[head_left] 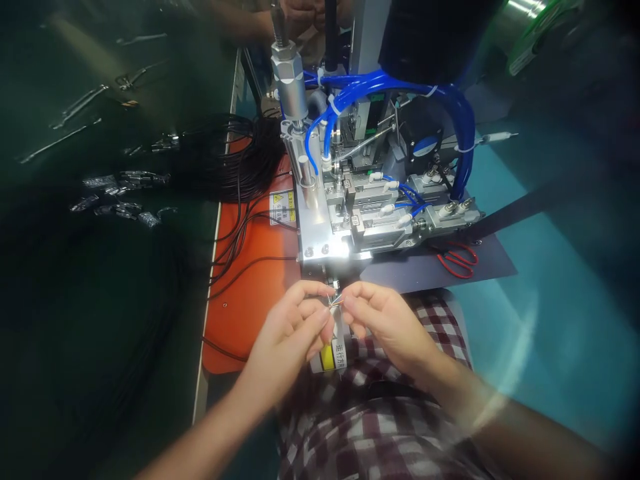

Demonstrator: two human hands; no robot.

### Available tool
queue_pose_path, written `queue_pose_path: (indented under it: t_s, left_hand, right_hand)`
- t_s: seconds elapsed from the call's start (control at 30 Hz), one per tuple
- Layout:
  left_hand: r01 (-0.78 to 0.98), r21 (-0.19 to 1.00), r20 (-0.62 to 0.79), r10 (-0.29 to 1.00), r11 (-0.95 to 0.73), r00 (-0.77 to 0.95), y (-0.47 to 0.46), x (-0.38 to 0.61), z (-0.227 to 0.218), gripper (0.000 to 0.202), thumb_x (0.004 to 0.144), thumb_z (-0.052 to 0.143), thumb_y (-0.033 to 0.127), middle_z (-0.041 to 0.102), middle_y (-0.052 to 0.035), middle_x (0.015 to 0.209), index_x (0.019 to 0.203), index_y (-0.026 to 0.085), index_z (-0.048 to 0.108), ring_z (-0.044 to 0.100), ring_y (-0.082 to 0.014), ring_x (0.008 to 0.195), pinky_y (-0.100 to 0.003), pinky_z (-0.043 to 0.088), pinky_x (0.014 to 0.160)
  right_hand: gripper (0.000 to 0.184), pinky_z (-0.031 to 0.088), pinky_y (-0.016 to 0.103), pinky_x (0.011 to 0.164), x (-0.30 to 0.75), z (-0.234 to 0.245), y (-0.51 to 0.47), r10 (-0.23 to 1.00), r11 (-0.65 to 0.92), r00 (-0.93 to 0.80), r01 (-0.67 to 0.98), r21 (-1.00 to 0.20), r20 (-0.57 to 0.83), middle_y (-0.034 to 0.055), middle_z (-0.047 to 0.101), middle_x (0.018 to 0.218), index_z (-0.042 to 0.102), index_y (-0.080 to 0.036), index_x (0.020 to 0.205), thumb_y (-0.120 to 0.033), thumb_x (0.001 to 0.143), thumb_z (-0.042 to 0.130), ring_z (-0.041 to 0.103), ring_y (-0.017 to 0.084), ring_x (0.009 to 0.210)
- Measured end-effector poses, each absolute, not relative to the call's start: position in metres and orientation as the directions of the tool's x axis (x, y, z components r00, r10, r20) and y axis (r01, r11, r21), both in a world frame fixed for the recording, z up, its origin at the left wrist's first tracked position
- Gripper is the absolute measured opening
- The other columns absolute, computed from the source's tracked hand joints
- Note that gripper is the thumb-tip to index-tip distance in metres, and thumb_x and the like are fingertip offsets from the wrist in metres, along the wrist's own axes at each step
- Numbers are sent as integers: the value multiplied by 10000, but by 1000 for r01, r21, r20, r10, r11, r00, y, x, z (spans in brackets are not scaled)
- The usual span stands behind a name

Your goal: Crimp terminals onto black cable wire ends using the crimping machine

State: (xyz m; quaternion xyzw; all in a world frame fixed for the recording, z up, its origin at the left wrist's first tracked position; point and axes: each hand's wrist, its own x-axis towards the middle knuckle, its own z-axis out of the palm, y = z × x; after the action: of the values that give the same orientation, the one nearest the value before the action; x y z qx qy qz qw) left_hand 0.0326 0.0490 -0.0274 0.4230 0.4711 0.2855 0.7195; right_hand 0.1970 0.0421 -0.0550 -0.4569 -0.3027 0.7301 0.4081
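In front of the metal machine (320, 227), my left hand (293, 330) and my right hand (387, 320) meet fingertip to fingertip. Thin wires (336, 301), whitish and orange, show between them. My left thumb and fingers pinch one side of these wires, and the right thumb and forefinger pinch the other. Just beyond the fingertips is a small metal part (334, 285) at the machine's front edge. Below the hands lies a strip with a yellow label (327, 357). What the curled fingers cover is hidden.
Bundled black cables (240, 160) lie left, over the orange board (250, 280). Metal connectors (125, 193) are scattered on the dark surface. Blue air hoses (465, 127) arch over the machine. Red-handled scissors (457, 260) lie right, and a wire spool (530, 27) hangs upper right. Another person's hands (300, 13) show behind.
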Motion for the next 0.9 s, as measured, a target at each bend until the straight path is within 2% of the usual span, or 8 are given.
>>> queue_pose_path:
  t_s: [0.13,0.4,0.7,0.8,0.9]
  left_hand:
    - [-67,856,-448,801,512,396,50,33,-30,185,914,535,293,516,57,607,1069,197,505,309,-41,449,-179,245,452]
    - [-95,849,-445,801,519,401,48,33,-32,147,923,523,278,529,58,608,1053,211,511,326,-41,452,-173,260,469]
    - [-92,848,-444,795,521,413,48,32,-30,132,921,512,255,521,56,609,1042,202,509,322,-43,451,-178,273,474]
    - [-108,848,-438,800,519,411,48,32,-30,127,924,511,261,514,60,606,1037,204,510,312,-39,450,-180,269,474]
    - [-103,862,-423,815,497,396,47,33,-30,145,925,519,274,508,60,605,1052,204,516,321,-40,462,-174,266,471]
  right_hand:
    - [256,335,181,473,195,-56,41,868,-493,-267,-359,-793,-419,-48,569,631,594,-149,754,-380,812,687,434,36,481]
    - [238,340,182,418,187,-49,37,904,-428,-126,-267,-864,-409,-48,574,624,598,-167,784,-387,797,690,428,46,446]
    - [189,391,186,455,190,-51,39,941,-338,-110,-243,-909,-321,-34,589,635,610,-162,773,-338,833,646,457,54,466]
    - [140,394,189,450,189,-51,38,958,-283,-100,-186,-941,-269,-31,587,627,610,-165,792,-293,846,623,471,64,471]
    - [129,375,196,441,187,-50,34,976,-203,-98,-58,-977,-197,-18,591,646,590,-167,766,-252,863,587,477,73,488]
